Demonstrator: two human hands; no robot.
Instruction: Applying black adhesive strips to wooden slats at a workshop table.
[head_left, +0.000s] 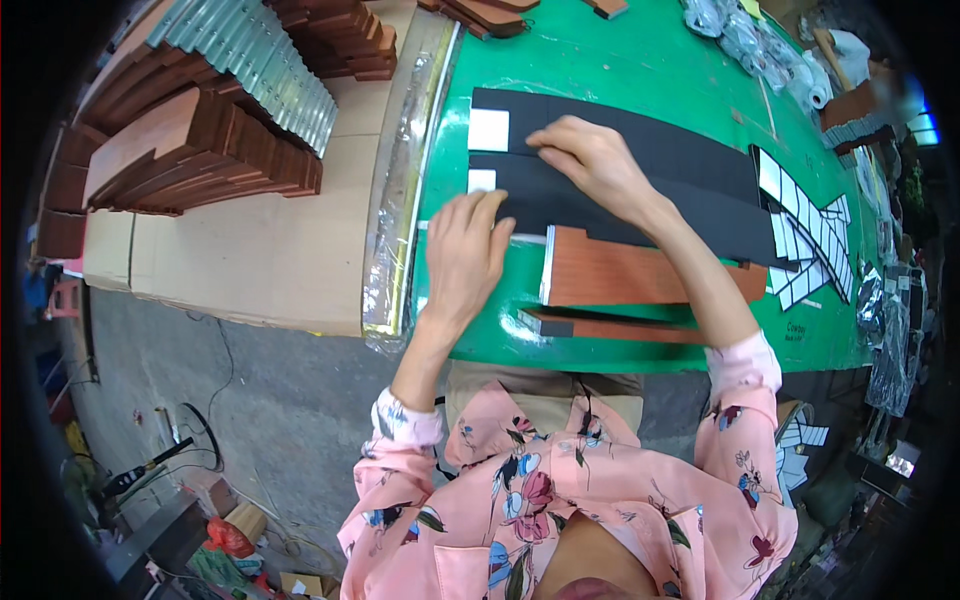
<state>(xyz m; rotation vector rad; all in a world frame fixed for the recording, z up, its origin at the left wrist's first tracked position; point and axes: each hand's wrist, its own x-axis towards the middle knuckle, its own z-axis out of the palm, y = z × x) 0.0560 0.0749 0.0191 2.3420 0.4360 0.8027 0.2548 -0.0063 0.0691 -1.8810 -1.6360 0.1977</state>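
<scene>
From my seat I see two long black strips [640,165] lying side by side across the green table [600,60], running from just right of its left edge out toward the right. They look flat, matte and thin, like foam or felt. Each has a small white square patch at its left end, the upper patch [489,129] larger than the lower one [481,180].

My left hand [466,255] lies palm down with fingers stretched out and close together, fingertips pressing on the left end of the nearer strip, just beside the lower white patch. It grips nothing; it is flat and simply bears down. The wrist runs back toward me, the forearm bare up to a pink flowered sleeve [400,425].

My right hand [590,160] reaches further, across both strips. Its fingers are curled and drawn together at the seam between the two strips, thumb and fingertips seemingly pinching at an edge there, though I cannot tell whether they have anything caught between them.

Nearer me, touching the nearer strip, lies a reddish-brown wood-grain board [640,280], with a narrower dark-edged one [610,325] below it. At the right end sits a fan of white-faced pieces [810,235]. Stacked brown boards [190,145] stand left of the table.
</scene>
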